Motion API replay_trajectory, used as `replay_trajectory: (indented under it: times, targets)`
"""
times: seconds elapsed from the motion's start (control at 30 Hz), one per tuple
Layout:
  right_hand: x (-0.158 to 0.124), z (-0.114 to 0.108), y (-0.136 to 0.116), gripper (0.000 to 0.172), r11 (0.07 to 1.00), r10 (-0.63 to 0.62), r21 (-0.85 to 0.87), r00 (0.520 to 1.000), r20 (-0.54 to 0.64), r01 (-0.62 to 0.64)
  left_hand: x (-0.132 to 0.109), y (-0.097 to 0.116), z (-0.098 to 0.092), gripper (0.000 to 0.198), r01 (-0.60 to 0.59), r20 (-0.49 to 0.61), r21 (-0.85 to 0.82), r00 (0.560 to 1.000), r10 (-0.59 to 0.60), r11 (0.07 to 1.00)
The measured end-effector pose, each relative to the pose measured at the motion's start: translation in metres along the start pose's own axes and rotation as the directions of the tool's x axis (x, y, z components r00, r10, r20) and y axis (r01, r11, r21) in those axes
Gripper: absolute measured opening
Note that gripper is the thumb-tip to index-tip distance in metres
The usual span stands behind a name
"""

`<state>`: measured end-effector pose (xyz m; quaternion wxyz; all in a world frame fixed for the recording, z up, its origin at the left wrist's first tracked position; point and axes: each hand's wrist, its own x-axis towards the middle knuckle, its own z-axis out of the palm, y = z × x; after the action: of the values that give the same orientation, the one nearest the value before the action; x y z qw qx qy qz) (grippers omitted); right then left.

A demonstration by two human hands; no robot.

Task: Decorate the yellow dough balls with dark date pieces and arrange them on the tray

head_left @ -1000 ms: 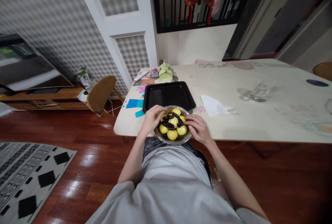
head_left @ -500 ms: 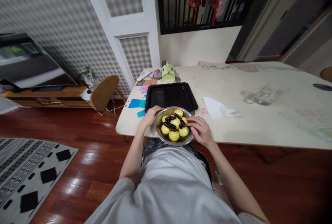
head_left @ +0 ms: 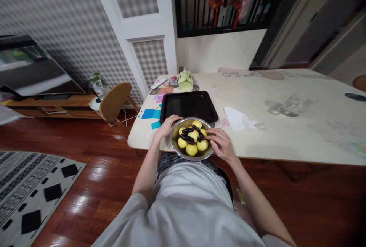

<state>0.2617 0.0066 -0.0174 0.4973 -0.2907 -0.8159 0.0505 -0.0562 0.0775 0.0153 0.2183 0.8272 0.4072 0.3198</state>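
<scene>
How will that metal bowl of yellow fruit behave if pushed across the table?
The metal bowl looks rigid and should slide on the smooth table. Heaped yellow fruit probably makes it heavy; the dark pieces on top may roll off.

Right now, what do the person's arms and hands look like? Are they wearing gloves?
No gloves. The left hand and right hand are bare, and no ring or watch shows, though they are small in the picture. Both arms are bare up to the loose short sleeves of a light grey T-shirt, which end near the elbows.
</scene>
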Motion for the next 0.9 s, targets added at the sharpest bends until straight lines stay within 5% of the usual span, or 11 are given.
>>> replay_trajectory:
  times: [0.13, 0.47, 0.9]
  targets:
    - [0.001, 0.000, -0.001, 0.025, 1.000, -0.021, -0.002, 1.000, -0.013, 0.021, 0.003, -0.005, 0.001, 0.033, 0.018, 0.028, 0.057, 0.999, -0.019, 0.998]
    - [0.001, -0.001, -0.001, 0.024, 0.999, -0.034, 0.005, 0.999, -0.008, 0.034, 0.045, -0.023, -0.005, 0.022, -0.090, 0.336, -0.061, 0.936, 0.105, 0.994]
    - [0.001, 0.001, -0.001, 0.024, 1.000, -0.019, 0.006, 1.000, -0.010, 0.019, 0.034, -0.017, -0.018, 0.026, 0.037, 0.071, -0.090, 0.997, -0.031, 0.995]
